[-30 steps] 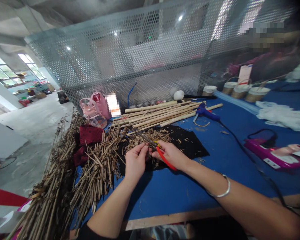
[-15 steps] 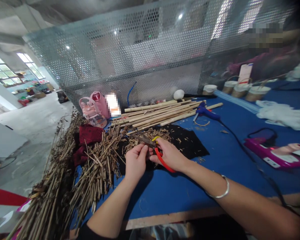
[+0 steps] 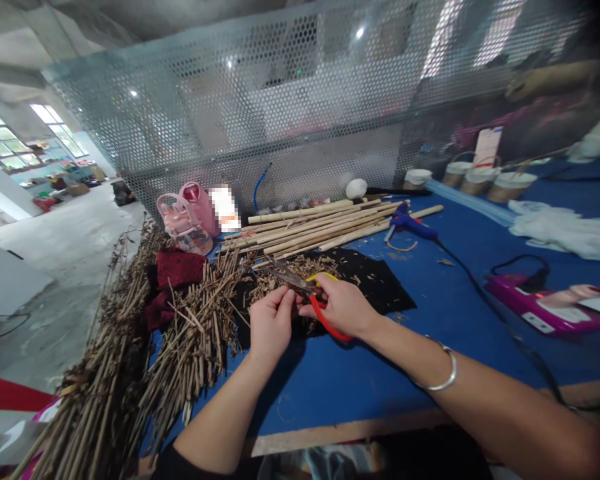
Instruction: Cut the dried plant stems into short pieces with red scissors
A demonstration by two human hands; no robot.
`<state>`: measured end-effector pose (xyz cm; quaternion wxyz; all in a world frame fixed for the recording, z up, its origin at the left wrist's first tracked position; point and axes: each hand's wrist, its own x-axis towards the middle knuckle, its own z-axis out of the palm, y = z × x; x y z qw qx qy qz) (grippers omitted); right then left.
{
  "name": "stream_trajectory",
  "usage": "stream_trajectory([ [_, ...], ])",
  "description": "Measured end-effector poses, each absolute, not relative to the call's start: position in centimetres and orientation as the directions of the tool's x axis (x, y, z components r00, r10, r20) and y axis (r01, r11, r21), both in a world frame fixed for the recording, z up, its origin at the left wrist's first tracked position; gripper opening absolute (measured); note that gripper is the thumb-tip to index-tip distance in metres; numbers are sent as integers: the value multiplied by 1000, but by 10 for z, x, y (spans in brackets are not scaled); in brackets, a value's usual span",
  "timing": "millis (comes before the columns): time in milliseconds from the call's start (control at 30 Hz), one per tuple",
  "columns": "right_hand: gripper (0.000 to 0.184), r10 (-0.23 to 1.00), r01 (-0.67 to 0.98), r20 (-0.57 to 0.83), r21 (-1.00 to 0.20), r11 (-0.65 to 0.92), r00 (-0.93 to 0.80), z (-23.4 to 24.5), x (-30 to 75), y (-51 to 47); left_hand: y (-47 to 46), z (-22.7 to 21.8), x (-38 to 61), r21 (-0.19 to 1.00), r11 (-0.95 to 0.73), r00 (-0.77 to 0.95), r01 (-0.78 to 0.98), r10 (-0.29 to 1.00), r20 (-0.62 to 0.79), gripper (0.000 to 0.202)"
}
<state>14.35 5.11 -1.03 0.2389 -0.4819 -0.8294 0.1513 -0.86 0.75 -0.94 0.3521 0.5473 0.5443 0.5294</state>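
My right hand is closed around a pair of scissors with one red and one yellow handle. The blades point up and left, just above my left hand. Thumb and fingers of that hand are pinched together close to the blades; whatever is between them is hidden. Under both hands lies a black cloth strewn with brown dry clippings. Cut dry stalks are heaped just left of my left hand.
Longer dry stalks pile at the table's left edge. Pale sticks lie behind the cloth, near a blue glue gun. A purple power strip with cords is on the right. Perforated metal panels stand along the back.
My right hand has shifted slightly right with the scissors, and more of the blades shows. My left hand stays almost where it was, still pinched.
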Motion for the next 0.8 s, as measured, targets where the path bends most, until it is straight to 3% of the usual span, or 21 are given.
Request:
stream_trajectory([
  [300,31,890,703,162,-560,438,-426,-16,142,53,14,-17,-9,995,-73,-187,73,979,85,29],
  [500,34,879,758,247,-444,477,-408,-13,141,53,16,-16,-8,998,-47,-178,-32,983,40,24],
  [667,37,804,738,405,-351,576,-435,-14,137,51,14,-13,-7,991,-116,-183,67,975,126,21],
  [800,40,790,773,438,-274,573,-430,-16,137,53,13,-15,-9,965,-176,-187,196,959,213,24],
])
